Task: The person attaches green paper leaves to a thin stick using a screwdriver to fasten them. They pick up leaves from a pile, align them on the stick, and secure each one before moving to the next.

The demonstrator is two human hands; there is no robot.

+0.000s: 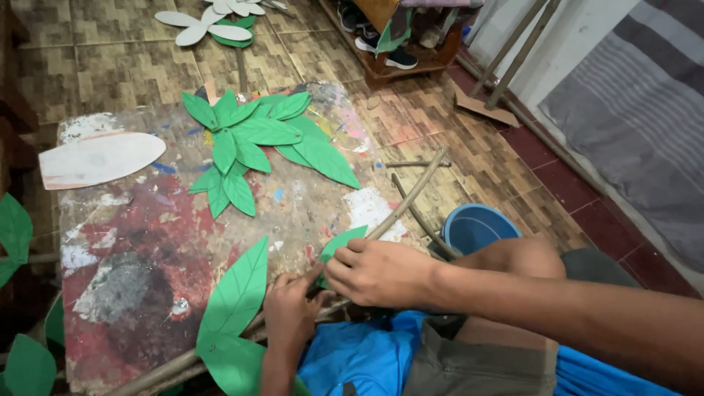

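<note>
Hands: right hand point(378, 273) grips green paper leaf point(339, 244), left hand point(291, 317) pinches stick point(396, 211).

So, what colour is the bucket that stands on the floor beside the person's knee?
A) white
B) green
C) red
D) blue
D: the bucket on the tiled floor, just past the right hand and next to the bent knee, has a blue rim and a blue inside.
</note>
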